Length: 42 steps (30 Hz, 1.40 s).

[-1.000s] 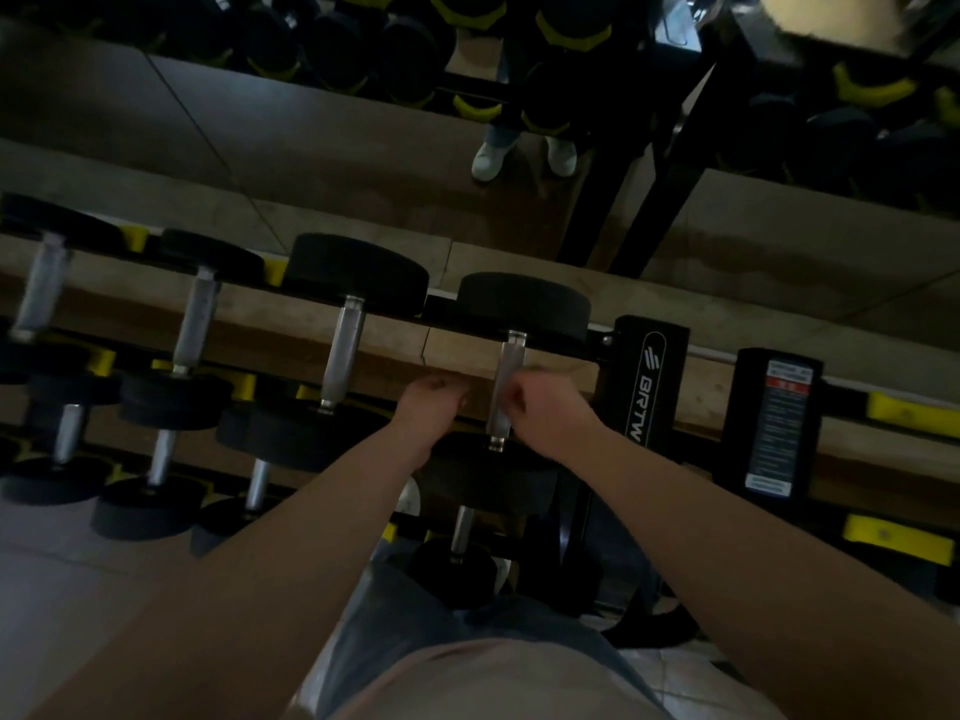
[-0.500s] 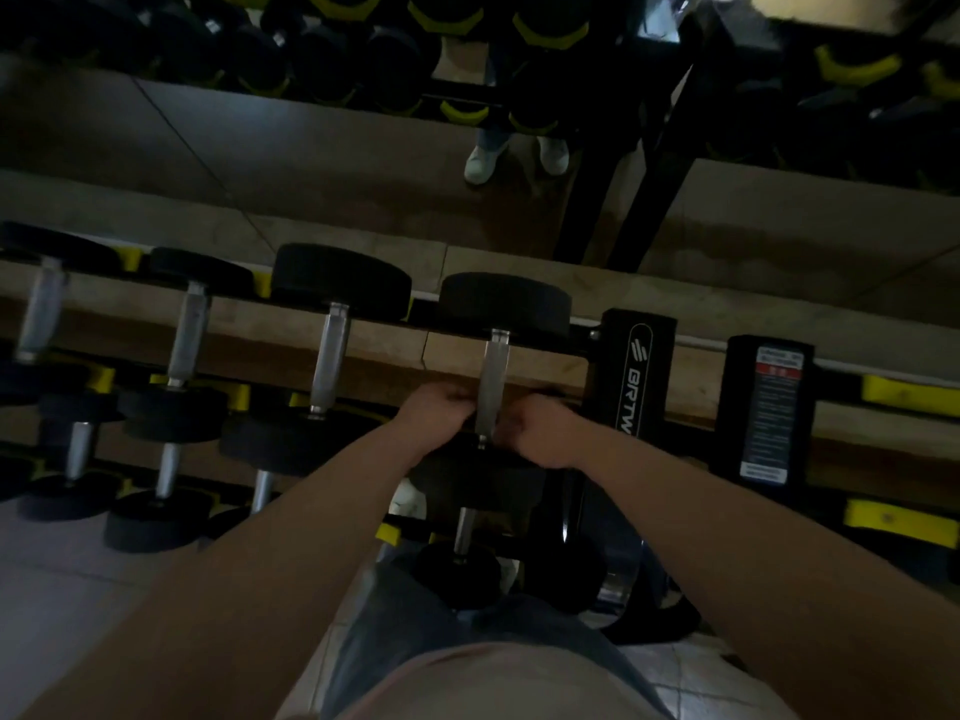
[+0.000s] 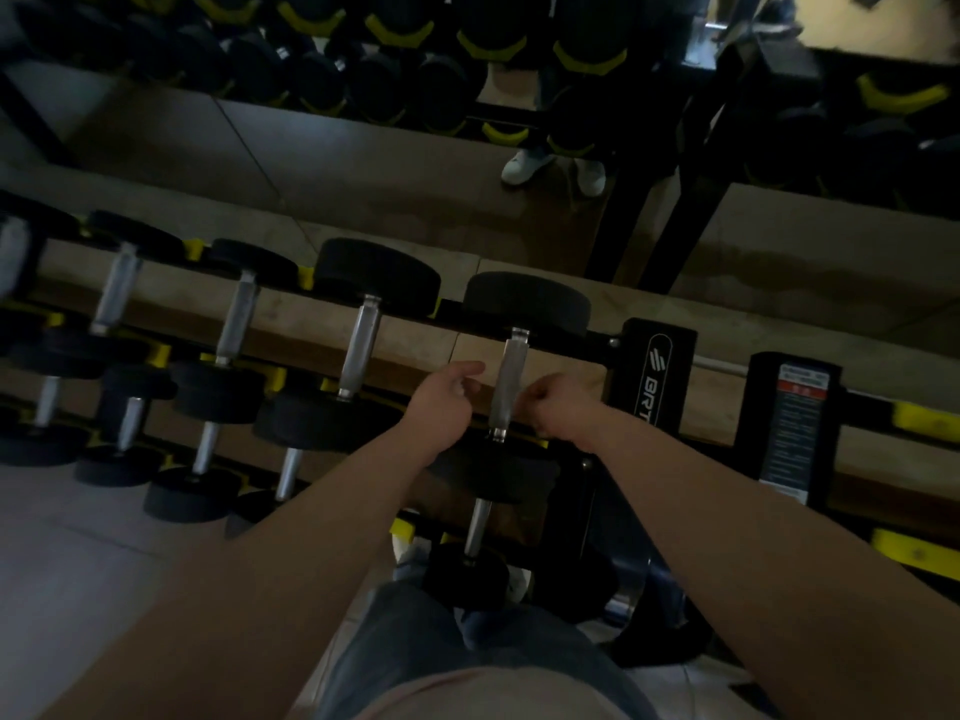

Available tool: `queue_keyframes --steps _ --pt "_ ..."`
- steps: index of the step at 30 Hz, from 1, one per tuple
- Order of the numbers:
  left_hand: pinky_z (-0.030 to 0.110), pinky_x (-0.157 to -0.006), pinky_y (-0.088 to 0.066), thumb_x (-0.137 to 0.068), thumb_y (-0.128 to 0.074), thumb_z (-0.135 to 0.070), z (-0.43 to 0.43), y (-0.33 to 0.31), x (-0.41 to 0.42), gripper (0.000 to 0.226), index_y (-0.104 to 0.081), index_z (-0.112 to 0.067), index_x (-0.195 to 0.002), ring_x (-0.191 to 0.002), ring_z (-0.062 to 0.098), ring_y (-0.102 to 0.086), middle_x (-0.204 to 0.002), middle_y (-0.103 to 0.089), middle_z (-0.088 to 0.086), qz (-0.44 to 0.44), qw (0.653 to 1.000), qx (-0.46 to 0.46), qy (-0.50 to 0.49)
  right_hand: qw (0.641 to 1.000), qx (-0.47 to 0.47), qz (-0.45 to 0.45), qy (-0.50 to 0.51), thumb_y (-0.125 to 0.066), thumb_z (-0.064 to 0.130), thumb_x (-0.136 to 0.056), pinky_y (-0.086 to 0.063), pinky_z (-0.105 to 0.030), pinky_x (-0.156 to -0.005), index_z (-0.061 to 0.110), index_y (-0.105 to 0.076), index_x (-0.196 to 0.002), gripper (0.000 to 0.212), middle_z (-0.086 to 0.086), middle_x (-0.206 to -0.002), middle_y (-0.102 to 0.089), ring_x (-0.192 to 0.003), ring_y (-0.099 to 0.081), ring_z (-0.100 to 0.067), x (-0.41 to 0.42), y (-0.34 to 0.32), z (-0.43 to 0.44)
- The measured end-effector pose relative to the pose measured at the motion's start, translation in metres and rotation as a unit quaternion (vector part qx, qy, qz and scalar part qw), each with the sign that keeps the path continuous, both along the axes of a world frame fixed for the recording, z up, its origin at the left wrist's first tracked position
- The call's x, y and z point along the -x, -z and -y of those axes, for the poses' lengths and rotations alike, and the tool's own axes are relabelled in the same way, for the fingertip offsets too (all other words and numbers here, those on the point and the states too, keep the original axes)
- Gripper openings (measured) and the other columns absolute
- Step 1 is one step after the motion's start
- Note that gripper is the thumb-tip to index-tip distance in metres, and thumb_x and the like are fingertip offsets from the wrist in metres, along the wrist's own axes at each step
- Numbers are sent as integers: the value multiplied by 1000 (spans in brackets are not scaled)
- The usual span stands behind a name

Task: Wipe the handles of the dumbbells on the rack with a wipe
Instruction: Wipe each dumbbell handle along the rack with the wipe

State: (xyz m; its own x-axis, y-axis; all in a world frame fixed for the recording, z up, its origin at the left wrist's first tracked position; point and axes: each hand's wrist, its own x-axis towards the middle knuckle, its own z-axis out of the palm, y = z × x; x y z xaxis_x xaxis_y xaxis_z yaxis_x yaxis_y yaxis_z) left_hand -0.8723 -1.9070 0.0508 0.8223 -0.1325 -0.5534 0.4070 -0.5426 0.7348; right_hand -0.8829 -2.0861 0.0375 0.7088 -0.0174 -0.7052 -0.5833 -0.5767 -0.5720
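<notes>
left hand (image 3: 444,402): fingers curled, left of dumbbell handle (image 3: 508,387) | right hand (image 3: 560,407): curled, right of it | grasp: cannot tell

A gym. A tiered rack (image 3: 657,371) runs from 9 to 3 o'clock, loaded with black dumbbells (image 3: 358,350) in yellow cradles. A wall mirror (image 3: 363,163) at 12 o'clock reflects more of them. Tiled floor (image 3: 78,563) at 8 o'clock.

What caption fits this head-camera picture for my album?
Left hand and right hand hover either side of a dumbbell handle on the rack.
</notes>
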Motion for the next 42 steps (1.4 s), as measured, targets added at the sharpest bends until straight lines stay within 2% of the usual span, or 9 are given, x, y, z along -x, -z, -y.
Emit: queue_keyframes --steps 2,5,10,13,16,20,25,32,42 --pt "27 -99 -43 -98 -48 -4 -4 -3 5 43 -59 -26 -134 -123 15 -53 -127 -60 -4 19 999 9 -27 995 30 -10 -91 -57 33 -101 -50 -29 -65 11 -69 -108 26 -5 -94 -67 -82 -61 -17 13 -7 -5" --pt "37 -107 -48 -92 -63 -7 -17 -6 12 46 -60 -28 -133 -123 15 -52 -134 -55 -3 18 996 46 -70 999 -22 30 11 -60 37 -100 -51 -28 -75 17 -68 -112 24 -3 -104 -68 -92 -63 -14 25 -9 -10" --pt "30 -85 -58 -90 -70 -15 -41 -12 24 38 -62 -29 -124 -108 17 -63 -123 -60 1 16 991 96 -96 984 -50 121 117 -65 35 -96 -50 -25 -75 23 -66 -103 14 3 -99 -66 -94 -63 -13 40 -28 -32" --pt "34 -81 -58 -91 -71 -16 -58 -14 30 34 -64 -29 -122 -102 18 -66 -118 -64 1 -7 984 136 -117 958 -138 145 205 -67 17 -94 -60 -39 -86 18 -64 -94 3 -4 -99 -69 -95 -69 -21 47 -46 -50" --pt "25 -71 -55 -90 -73 -19 -77 -14 40 30 -65 -27 -118 -100 18 -67 -117 -65 3 -23 976 180 -118 937 -210 122 249 -52 -10 -91 -60 -42 -88 10 -58 -98 22 -11 -101 -63 -96 -67 -25 56 -62 -78" --pt "28 -74 -59 -92 -70 -16 -102 -14 55 17 -66 -23 -107 -101 22 -68 -114 -64 6 -34 970 213 -115 953 -208 83 202 -51 -9 -91 -57 -37 -84 13 -61 -99 26 -11 -106 -59 -94 -60 -23 76 -74 -116" --pt "31 -79 -58 -94 -67 -14 -120 -8 74 11 -67 -18 -104 -95 21 -71 -106 -71 8 -103 953 268 -100 985 -61 136 84 -70 35 -92 -56 -30 -65 24 -64 -103 17 -1 -91 -65 -74 -60 -11 110 -54 -140" --pt "31 -75 -59 -95 -65 -10 -123 -2 112 14 -64 -16 -108 -102 24 -69 -116 -66 11 -121 942 296 -106 986 -18 160 37 -73 42 -88 -56 -35 -73 29 -69 -96 16 4 -87 -69 -77 -63 -11 145 -40 -140" --pt "24 -59 -51 -94 -68 -22 -116 19 178 14 -68 -17 -107 -64 9 -62 -80 -67 0 -108 974 153 -124 987 -42 150 38 -74 31 -89 -52 -32 -75 23 -74 -96 10 10 -81 -67 -74 -59 -6 193 -12 -128"
